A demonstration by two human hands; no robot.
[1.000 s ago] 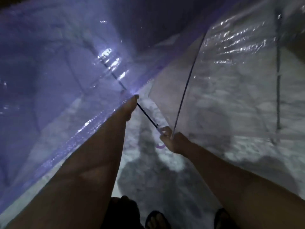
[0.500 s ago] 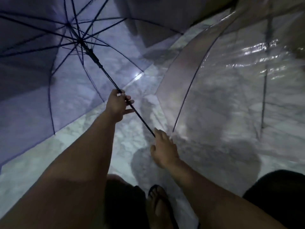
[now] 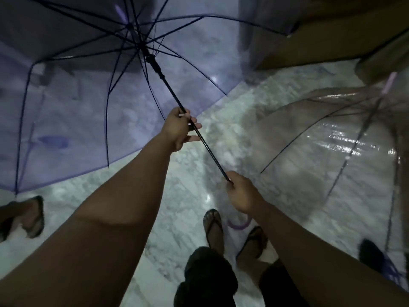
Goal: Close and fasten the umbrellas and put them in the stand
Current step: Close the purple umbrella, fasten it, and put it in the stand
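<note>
Umbrella (image 3: 93, 89) fully open, purple canopy spread over the upper left of view, ribs taut, held clear of the floor (image 3: 190, 196). I had it tipped away from me so the shaft (image 3: 208, 147) ran diagonally between my two hands and the runner (image 3: 155, 63) near the hub stayed in reach.

Left hand (image 3: 177, 129) sat midway up the shaft, thumb and upper fingers curled round it, lower two fingers sticking out loose. Judged as a sliding hold, placed to travel up to the runner and pull it down.

Right hand (image 3: 242, 193) gripped the shaft's lower end in a closed fist, just above the purple hook handle (image 3: 239, 224), which curved out below my wrist. That hand served as the anchor, keeping the shaft steady.

Second umbrella (image 3: 332, 140), clear, lay open on the floor toward its right side, well apart from my hands, awaiting its turn. No stand in view.

Another person's sandalled foot (image 3: 33, 218) stood at the floor's left edge, under the canopy rim. My own feet stood below the handle.
</note>
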